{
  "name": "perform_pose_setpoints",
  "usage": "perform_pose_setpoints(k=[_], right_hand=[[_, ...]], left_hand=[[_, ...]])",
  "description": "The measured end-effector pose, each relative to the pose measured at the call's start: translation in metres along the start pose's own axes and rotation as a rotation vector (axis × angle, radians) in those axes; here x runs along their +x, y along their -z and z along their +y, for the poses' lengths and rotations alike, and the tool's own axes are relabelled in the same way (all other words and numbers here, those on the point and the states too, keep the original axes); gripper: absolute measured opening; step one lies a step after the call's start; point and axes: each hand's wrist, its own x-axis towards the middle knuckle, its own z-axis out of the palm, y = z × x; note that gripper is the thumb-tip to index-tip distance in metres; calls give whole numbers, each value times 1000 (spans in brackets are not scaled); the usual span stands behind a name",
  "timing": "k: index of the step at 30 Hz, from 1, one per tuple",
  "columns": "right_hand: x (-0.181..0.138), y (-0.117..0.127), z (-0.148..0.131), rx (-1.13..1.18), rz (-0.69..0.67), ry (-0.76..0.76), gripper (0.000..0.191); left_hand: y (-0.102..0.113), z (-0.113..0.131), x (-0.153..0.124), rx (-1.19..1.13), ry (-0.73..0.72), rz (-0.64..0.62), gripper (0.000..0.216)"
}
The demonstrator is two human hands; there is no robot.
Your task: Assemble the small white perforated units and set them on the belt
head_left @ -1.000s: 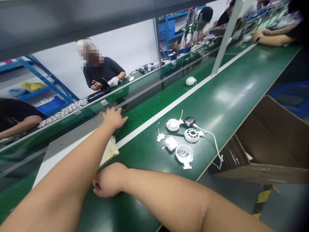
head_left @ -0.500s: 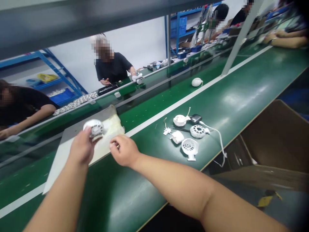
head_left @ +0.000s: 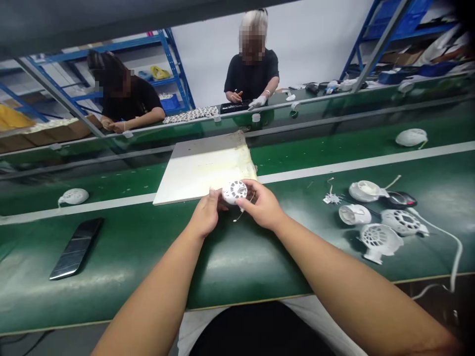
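Both my hands hold a small round white fan housing (head_left: pixel 234 191) with a slotted face and a thin wire hanging below it, just above the green conveyor belt (head_left: pixel 237 257). My left hand (head_left: pixel 206 215) pinches its left side with closed fingers. My right hand (head_left: pixel 264 204) grips its right side. A white board (head_left: pixel 196 168) with a yellowish stain lies right behind the part.
Several white fan parts (head_left: pixel 374 217), a dark device (head_left: pixel 403 199) and a white cable (head_left: pixel 449 247) lie at right. A black phone (head_left: pixel 76 247) lies at left, a white housing (head_left: pixel 74 196) behind it, another housing (head_left: pixel 411 137) at far right. Two people work across the line.
My left hand reached out over the belt, picked up the white housing and brought it to the middle, where my right hand joined it. The view swung left.
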Motion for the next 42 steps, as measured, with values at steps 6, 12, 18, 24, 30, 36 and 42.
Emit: perform_pose_setpoints(k=[6,12,18,24,30,36,42], right_hand=[[-10,-21,-5,604,-128,-351,39],[-13,-23,-3,456,-150,-355,41],[-7,-19,-1,338,238,-57,45],[-17,-34,-4,317,153,-55,54],[-25,-36,-5,252,173,-97,56],[-30,-40,0,140,188,-106,51],[-14,-32,13,114,187,-134,54]], left_hand=[[-6,15,-9,23,-309,67,61],[-11,21,-12,-124,-177,122,50],[-32,17,-16,-175,-70,-74,43],[-49,9,-20,-239,-30,-15,50],[-53,16,-23,-102,-64,35,48],[-54,14,-21,-26,-40,7,46],[-39,6,-7,-208,2,13,44]])
